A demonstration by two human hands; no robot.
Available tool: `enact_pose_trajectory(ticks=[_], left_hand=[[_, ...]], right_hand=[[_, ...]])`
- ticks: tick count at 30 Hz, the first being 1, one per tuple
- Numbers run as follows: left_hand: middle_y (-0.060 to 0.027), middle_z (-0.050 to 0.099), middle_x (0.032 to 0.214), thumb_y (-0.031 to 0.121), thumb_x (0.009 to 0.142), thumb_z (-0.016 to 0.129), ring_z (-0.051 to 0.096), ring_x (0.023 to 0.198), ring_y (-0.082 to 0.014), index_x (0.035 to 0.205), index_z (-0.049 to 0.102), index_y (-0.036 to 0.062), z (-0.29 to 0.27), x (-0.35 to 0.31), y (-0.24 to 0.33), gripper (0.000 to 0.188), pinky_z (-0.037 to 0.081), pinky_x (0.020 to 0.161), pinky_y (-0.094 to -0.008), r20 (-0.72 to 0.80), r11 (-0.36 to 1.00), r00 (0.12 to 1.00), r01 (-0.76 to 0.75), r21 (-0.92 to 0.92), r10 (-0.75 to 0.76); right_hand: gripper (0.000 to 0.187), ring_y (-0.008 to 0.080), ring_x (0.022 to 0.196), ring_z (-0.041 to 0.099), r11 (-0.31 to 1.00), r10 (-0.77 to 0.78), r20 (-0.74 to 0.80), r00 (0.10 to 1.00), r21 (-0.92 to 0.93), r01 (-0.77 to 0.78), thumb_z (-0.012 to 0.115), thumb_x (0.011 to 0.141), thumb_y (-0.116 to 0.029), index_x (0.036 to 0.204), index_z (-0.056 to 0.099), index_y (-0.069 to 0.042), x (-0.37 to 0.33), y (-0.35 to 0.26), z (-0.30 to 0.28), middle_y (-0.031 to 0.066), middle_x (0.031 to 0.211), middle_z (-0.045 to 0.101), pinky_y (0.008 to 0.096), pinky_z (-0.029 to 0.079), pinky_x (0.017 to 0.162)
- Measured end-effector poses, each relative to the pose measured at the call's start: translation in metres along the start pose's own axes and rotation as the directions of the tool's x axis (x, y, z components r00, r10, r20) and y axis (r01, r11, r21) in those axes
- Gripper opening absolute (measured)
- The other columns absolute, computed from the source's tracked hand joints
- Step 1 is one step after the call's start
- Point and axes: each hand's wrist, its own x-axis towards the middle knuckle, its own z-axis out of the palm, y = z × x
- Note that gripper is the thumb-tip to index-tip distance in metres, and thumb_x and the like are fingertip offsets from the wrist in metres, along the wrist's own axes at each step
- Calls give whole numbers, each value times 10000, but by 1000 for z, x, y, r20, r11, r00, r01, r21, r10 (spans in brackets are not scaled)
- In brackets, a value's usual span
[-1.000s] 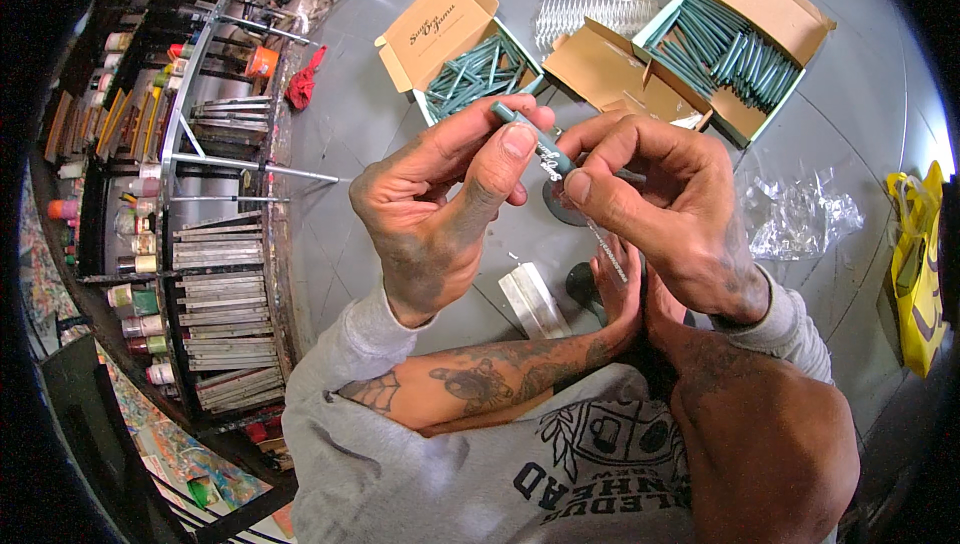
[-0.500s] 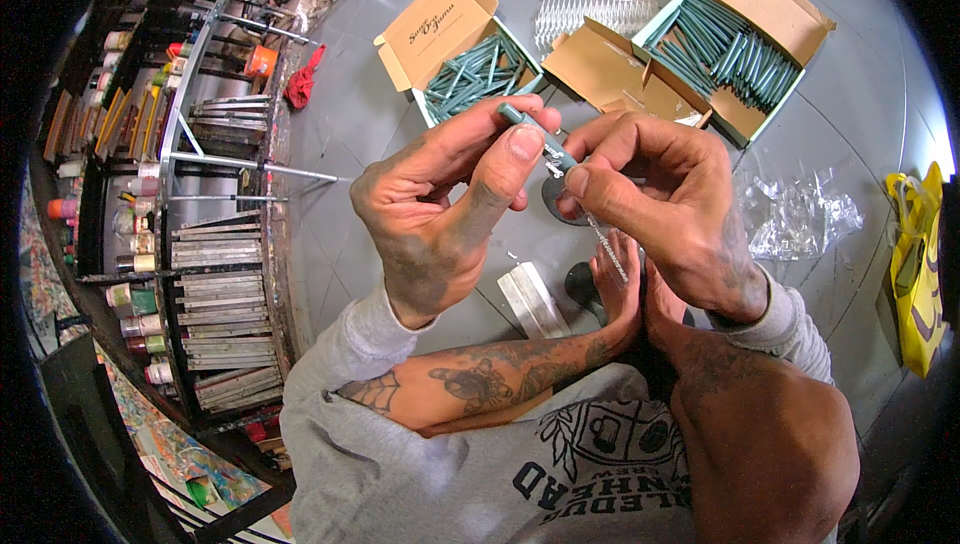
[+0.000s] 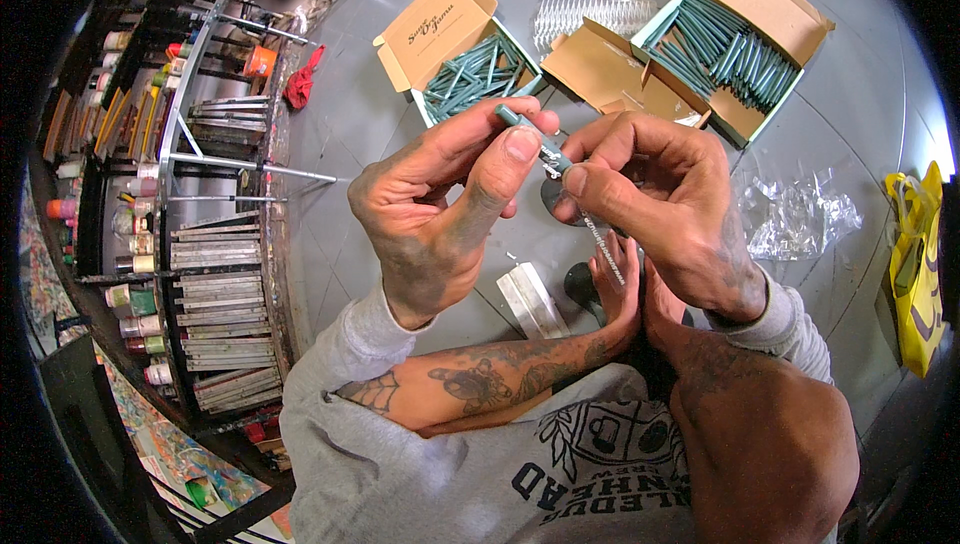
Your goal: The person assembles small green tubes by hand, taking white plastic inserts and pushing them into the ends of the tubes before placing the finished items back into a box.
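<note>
**Pinching a green stick over the grey floor**

Grey tiled floor (image 3: 400, 144) under me, a rack of paint tubes and tools (image 3: 200, 244) curving along my left. Ahead lie two open cardboard boxes of green sticks, one nearer the left (image 3: 470, 69), one at the right (image 3: 735, 49).

My left hand (image 3: 440, 214) has thumb and forefinger closed on a green stick (image 3: 520, 124), raised above the floor just short of the left box. My right hand (image 3: 655, 199) pinches its metal end (image 3: 553, 156), fingers curled tight, hands nearly touching.

I judge a firm left hold and small right-hand motions serve best. Open floor lies left of my hands; crumpled clear plastic (image 3: 800, 219) and a yellow bag (image 3: 915, 264) crowd the right, my legs hem the near side.
</note>
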Motion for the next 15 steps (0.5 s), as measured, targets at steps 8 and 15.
enact_pose_trajectory(ticks=[8,15], left_hand=[[-91,741,971,137,911,718,598,686,-29,1099,710,-33,0,1,0,253,470,543,-177,-10,999,999,37,3,-37],[-117,723,1048,71,876,753,665,835,-88,1195,643,-47,3,-1,-8,358,541,697,-209,57,1000,998,13,-17,-12]], right_hand=[[135,159,758,661,998,37,-17,999,60,-36,671,896,-13,795,601,44,-1,-4,2,152,969,650,292,556,694],[156,155,747,654,999,14,-32,999,49,-12,680,910,-42,812,596,45,-2,-3,2,152,964,656,291,555,662]])
